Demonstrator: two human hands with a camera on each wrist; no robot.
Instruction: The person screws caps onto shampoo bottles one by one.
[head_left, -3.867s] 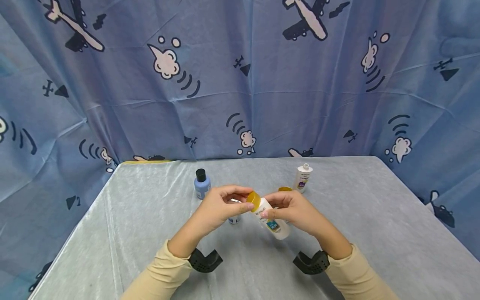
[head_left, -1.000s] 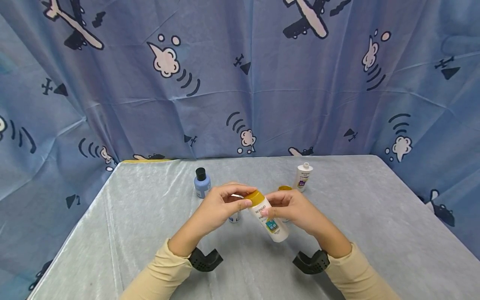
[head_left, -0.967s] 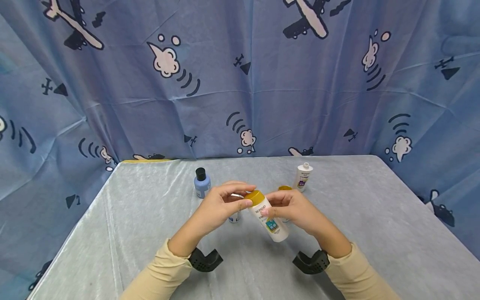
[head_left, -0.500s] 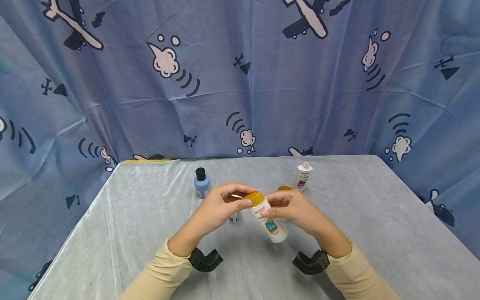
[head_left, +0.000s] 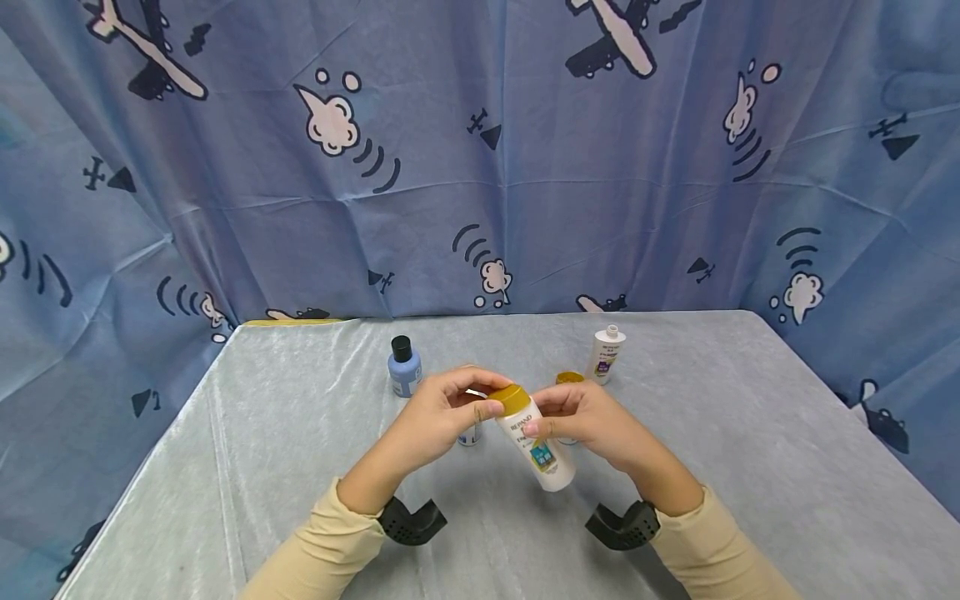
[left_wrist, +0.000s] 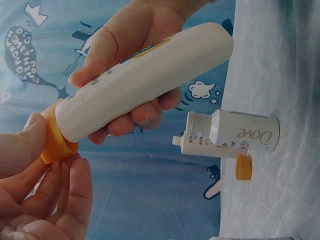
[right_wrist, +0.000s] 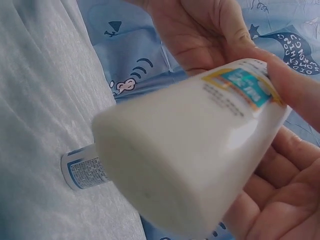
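Note:
Tilted in the air between my hands is a white shampoo bottle (head_left: 538,446) with a yellow cap (head_left: 510,399) on its upper left end. My left hand (head_left: 442,408) pinches that cap between thumb and fingers. My right hand (head_left: 581,417) grips the bottle's body, its thumb across the printed front. In the left wrist view, the thumb presses one side of the cap (left_wrist: 59,137) while the fingers curl on the other. The right wrist view shows the base of the bottle (right_wrist: 185,145) close up.
A blue bottle with a black cap (head_left: 405,368) stands at back left, an uncapped white bottle (head_left: 604,357) at back right. Near the latter lies a loose yellow cap (left_wrist: 244,167). A white Dove bottle (left_wrist: 247,131) and a blue-labelled one (right_wrist: 86,167) stand partly hidden behind my hands.
The bottle has swung a little more upright, its base shifting down and left. The cap has turned with it. Both hands keep their hold, nearly in place.

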